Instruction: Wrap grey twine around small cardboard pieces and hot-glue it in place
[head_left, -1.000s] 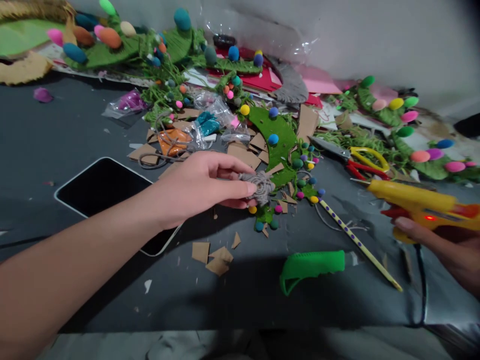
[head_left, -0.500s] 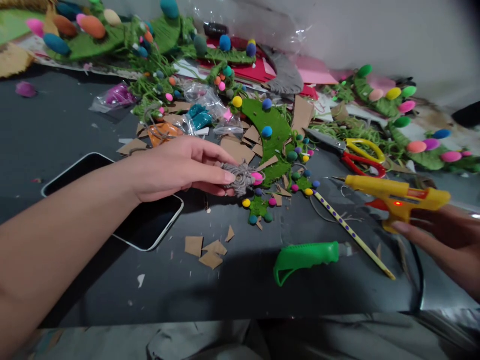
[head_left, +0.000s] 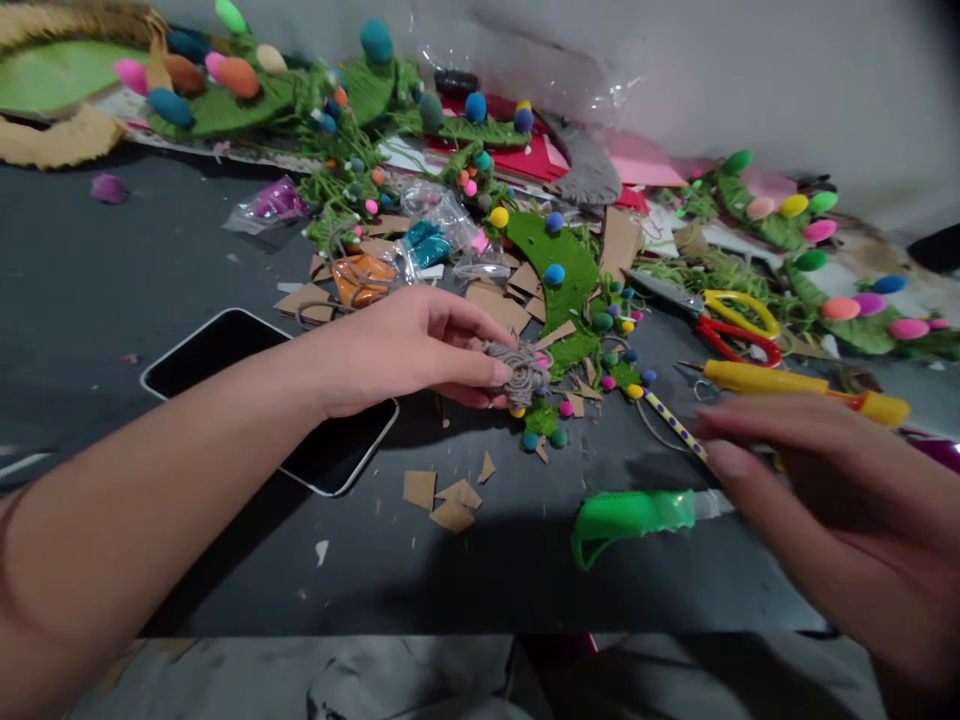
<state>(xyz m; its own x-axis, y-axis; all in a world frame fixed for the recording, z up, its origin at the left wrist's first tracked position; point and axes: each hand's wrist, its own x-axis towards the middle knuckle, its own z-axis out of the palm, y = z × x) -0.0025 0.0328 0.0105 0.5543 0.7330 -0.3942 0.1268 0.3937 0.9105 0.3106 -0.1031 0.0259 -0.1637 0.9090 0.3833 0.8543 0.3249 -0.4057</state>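
Note:
My left hand (head_left: 420, 350) is closed, pinching a small grey yarn-wrapped piece (head_left: 519, 370) between thumb and fingers above the table. Just beyond that piece lies a small green star with coloured balls (head_left: 540, 418). My right hand (head_left: 817, 500) is in the air, thumb and fingers apart, holding nothing. It covers part of the yellow glue gun (head_left: 772, 378), which lies on the table behind it, and part of a dotted yellow pencil (head_left: 671, 420). A green box cutter (head_left: 634, 518) lies in front of the pencil, its blade end near my right hand.
A phone (head_left: 341, 455) lies under my left forearm. Red-and-yellow scissors (head_left: 739, 325) lie behind the glue gun. Cardboard scraps (head_left: 451, 515) are near the front edge. A green crescent with balls (head_left: 562, 270), packets and yarn-covered pieces crowd the back.
My right hand has let go of the glue gun and moved left and toward me. My left hand still holds the grey piece. The view has shifted slightly left.

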